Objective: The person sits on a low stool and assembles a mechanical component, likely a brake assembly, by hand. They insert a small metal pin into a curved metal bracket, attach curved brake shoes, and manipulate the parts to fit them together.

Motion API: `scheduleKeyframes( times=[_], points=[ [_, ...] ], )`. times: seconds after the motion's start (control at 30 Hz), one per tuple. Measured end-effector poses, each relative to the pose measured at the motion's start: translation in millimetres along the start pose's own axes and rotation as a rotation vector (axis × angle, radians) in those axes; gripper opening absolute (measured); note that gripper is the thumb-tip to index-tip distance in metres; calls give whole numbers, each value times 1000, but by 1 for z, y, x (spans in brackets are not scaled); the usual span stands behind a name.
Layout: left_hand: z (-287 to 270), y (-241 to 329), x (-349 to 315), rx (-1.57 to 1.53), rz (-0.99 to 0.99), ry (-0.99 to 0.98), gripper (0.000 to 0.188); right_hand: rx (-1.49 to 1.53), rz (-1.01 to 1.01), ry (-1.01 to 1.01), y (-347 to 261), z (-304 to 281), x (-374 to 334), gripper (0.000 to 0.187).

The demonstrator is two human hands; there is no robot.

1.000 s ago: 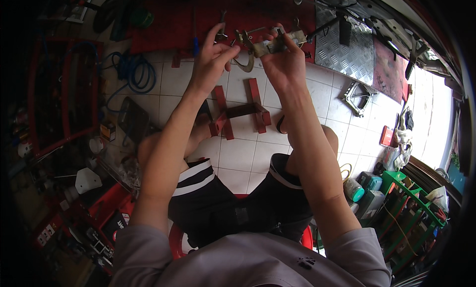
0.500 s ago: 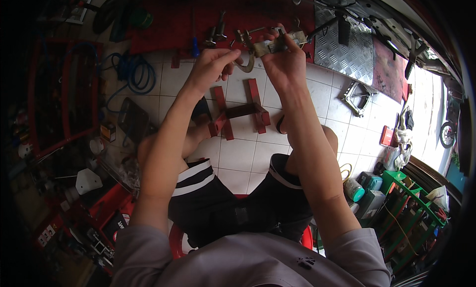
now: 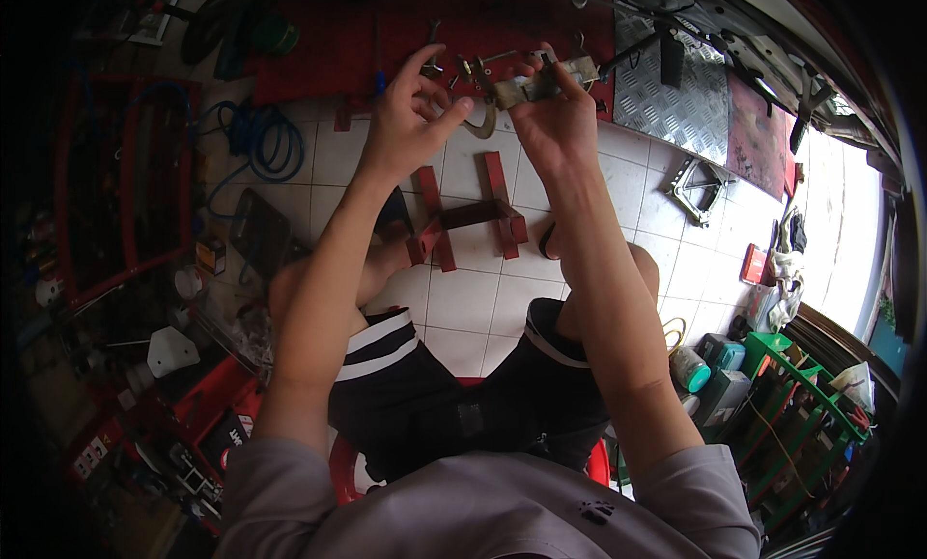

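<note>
My right hand (image 3: 558, 125) is closed round a dull grey-tan block-shaped metal part (image 3: 514, 95), held up at the near edge of the red work table (image 3: 328, 38). A curved, hook-like metal piece (image 3: 483, 126) hangs at the part's left end; whether the two are joined I cannot tell. Just left of that curved piece, my left hand (image 3: 413, 110) is open with its fingers apart and holds nothing. Beyond my hands, small metal parts (image 3: 465, 69) lie on the table, and a blue-handled screwdriver (image 3: 379, 80) is partly hidden behind my left fingers.
A red metal stand (image 3: 468, 214) sits on the tiled floor between my feet. Coiled blue hose (image 3: 266, 144) lies at the left near a red shelf rack (image 3: 126, 182). To the right are a silver metal bracket (image 3: 697, 192) and a green rack (image 3: 801, 385).
My left hand has come away from the curved piece, moving slightly up and left, and its fingers have opened. The right hand keeps its hold in nearly the same place.
</note>
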State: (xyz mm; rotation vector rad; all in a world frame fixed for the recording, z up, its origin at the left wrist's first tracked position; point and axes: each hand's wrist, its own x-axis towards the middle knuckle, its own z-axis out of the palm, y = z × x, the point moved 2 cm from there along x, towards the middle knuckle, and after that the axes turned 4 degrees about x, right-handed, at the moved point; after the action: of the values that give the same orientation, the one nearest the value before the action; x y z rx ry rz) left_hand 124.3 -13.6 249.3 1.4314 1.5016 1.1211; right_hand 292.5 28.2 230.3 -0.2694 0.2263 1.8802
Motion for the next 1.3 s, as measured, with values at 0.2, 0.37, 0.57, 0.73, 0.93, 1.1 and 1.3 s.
scheduleKeyframes(
  times=[0.2,0.37,0.57,0.73,0.93,1.1,1.3],
  points=[
    [1,6,2,173,137,69,48,-7,20,14,4,5,-3,18],
    [1,3,4,171,211,164,38,-8,54,-38,5,6,-4,20],
    [2,8,4,185,249,194,37,12,79,-136,4,1,-1,23],
    [3,7,3,193,253,178,33,0,56,-126,4,3,-2,24],
    [0,-9,6,-14,-32,7,27,25,49,-123,3,3,-2,24],
    [-4,-6,7,-123,-237,17,29,-25,32,-35,5,9,-4,22],
    [5,4,6,251,200,138,45,-58,29,-1,7,8,-4,21]
  ],
)
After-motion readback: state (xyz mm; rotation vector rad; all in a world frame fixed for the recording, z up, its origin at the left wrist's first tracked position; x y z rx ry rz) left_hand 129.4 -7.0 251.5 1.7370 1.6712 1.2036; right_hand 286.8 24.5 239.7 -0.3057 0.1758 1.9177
